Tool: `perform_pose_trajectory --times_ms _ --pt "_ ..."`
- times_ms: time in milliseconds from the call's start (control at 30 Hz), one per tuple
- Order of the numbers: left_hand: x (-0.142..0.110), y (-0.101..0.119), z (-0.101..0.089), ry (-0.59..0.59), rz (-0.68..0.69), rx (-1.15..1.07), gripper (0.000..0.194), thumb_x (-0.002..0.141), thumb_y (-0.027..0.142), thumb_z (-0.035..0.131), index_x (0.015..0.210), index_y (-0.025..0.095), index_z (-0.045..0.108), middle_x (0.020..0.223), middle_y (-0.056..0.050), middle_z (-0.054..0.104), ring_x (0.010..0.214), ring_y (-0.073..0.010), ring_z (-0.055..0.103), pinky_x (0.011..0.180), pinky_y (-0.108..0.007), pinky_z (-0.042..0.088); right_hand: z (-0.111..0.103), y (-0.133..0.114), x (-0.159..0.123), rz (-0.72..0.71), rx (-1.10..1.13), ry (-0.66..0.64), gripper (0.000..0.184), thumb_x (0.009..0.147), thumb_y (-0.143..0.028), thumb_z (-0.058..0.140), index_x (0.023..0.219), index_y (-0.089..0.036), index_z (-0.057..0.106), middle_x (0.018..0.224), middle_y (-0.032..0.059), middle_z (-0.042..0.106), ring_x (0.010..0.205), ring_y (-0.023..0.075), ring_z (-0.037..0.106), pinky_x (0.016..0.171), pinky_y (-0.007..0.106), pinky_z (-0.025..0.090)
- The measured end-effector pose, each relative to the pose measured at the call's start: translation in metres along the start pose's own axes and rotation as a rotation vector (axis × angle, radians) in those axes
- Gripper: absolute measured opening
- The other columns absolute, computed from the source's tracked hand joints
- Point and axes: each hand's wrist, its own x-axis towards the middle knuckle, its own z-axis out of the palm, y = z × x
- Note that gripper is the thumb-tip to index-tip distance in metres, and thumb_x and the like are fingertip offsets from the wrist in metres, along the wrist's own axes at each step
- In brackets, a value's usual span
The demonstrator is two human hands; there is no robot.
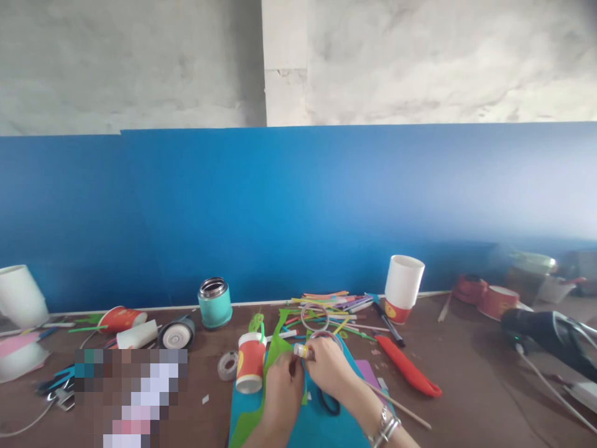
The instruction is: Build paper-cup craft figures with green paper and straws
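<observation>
My right hand (329,366), with silver bracelets at the wrist, is closed around a small white-and-yellow tube (301,351), its white end towards the left. Close beside it, my left hand (283,387) has its fingers curled together over green paper (249,424); what they pinch is hidden. Both hands are above a blue sheet (340,429). Left of them stands a red-and-white paper cup (250,364) with a green piece at its top. Dark scissor handles (330,403) show partly under my right forearm.
Behind my hands lie clear tape rings (314,317) and colourful sticks (326,302). A white cup (403,286), red pouch (410,367) and wooden stick (405,407) are to the right. Leftwards are a tape roll (228,366) and teal flask (215,305). A blue partition (256,211) closes the back.
</observation>
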Motion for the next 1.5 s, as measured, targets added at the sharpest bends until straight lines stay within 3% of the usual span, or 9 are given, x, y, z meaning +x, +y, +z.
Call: perform_pose_trajectory --times_ms 267,467,633,867,1033,1100,1167,1300,1500 --pt "0.003 -0.004 0.002 0.086 -0.043 -0.044 0.028 0.082 0.036 0.044 0.074 0.018 0.064 0.069 -0.006 0.068 0.064 -0.0213 0.062 0.062 -0.031 0.046 -0.01 0.016 -0.001 0.146 -0.068 -0.005 0.022 0.077 -0.013 0.046 0.087 -0.015 0.066 0.093 0.0145 0.071 0.086 0.0264 0.065 0.065 0.028 0.037" --pt "0.005 -0.008 0.002 0.089 -0.044 -0.03 0.028 0.084 0.035 0.044 0.074 0.018 0.063 0.069 -0.005 0.068 0.064 -0.0204 0.062 0.062 -0.029 0.046 -0.007 0.011 -0.01 0.027 -0.029 -0.065 0.03 0.084 -0.026 0.047 0.109 -0.014 0.06 0.107 0.0124 0.068 0.105 0.0257 0.059 0.082 0.028 0.04" --pt "0.001 -0.006 0.003 0.057 0.001 -0.029 0.029 0.085 0.036 0.044 0.072 0.018 0.062 0.067 -0.004 0.065 0.063 -0.0193 0.06 0.059 -0.027 0.045 -0.009 0.007 -0.008 0.06 -0.063 -0.13 0.026 0.088 -0.023 0.043 0.103 -0.015 0.063 0.104 0.0115 0.069 0.102 0.0239 0.062 0.081 0.026 0.042" --pt "0.0 0.002 -0.005 0.083 0.095 -0.024 0.027 0.088 0.034 0.043 0.074 0.018 0.058 0.065 -0.002 0.061 0.06 -0.0161 0.058 0.057 -0.024 0.046 -0.015 0.038 0.003 0.35 -0.189 -0.037 0.038 0.084 -0.007 0.039 0.118 -0.005 0.054 0.107 0.0235 0.065 0.103 0.0329 0.061 0.078 0.037 0.044" --pt "0.0 0.007 -0.006 0.116 0.25 0.032 0.023 0.089 0.029 0.043 0.077 0.018 0.059 0.068 -0.002 0.062 0.061 -0.0154 0.059 0.058 -0.023 0.048 -0.017 0.051 0.003 0.38 -0.214 0.047 0.033 0.079 -0.006 0.044 0.107 -0.005 0.062 0.112 0.0262 0.061 0.11 0.0394 0.053 0.086 0.048 0.038" --pt "0.001 0.007 -0.007 0.134 0.293 0.074 0.022 0.09 0.027 0.043 0.078 0.018 0.06 0.068 -0.003 0.062 0.061 -0.0158 0.06 0.057 -0.024 0.048 -0.019 0.045 0.004 0.345 -0.118 0.102 0.025 0.082 -0.013 0.046 0.098 -0.011 0.065 0.117 0.0231 0.059 0.117 0.04 0.046 0.09 0.051 0.032" --pt "0.002 0.005 -0.008 0.159 0.354 0.116 0.021 0.09 0.024 0.043 0.082 0.018 0.062 0.072 -0.004 0.064 0.065 -0.0171 0.062 0.059 -0.026 0.051 -0.019 0.037 0.007 0.307 0.113 0.119 0.023 0.086 -0.026 0.046 0.083 -0.015 0.066 0.106 0.019 0.064 0.11 0.0374 0.05 0.088 0.048 0.034" --pt "0.004 0.0 -0.012 0.195 0.524 0.196 0.022 0.091 0.019 0.042 0.095 0.019 0.063 0.085 -0.007 0.067 0.081 -0.0199 0.064 0.071 -0.032 0.054 -0.01 0.023 0.013 0.232 0.499 0.012 0.045 0.084 -0.048 0.044 0.054 -0.018 0.058 0.058 0.0069 0.063 0.064 0.021 0.06 0.063 0.03 0.042" --pt "0.006 0.006 -0.02 0.185 0.558 0.246 0.027 0.091 0.015 0.04 0.107 0.02 0.061 0.096 -0.008 0.066 0.091 -0.0202 0.063 0.078 -0.034 0.054 0.006 0.02 0.017 0.195 0.858 -0.064 0.023 0.069 -0.038 0.06 0.06 -0.017 0.063 0.054 0.0023 0.062 0.051 0.0137 0.052 0.046 0.023 0.034"
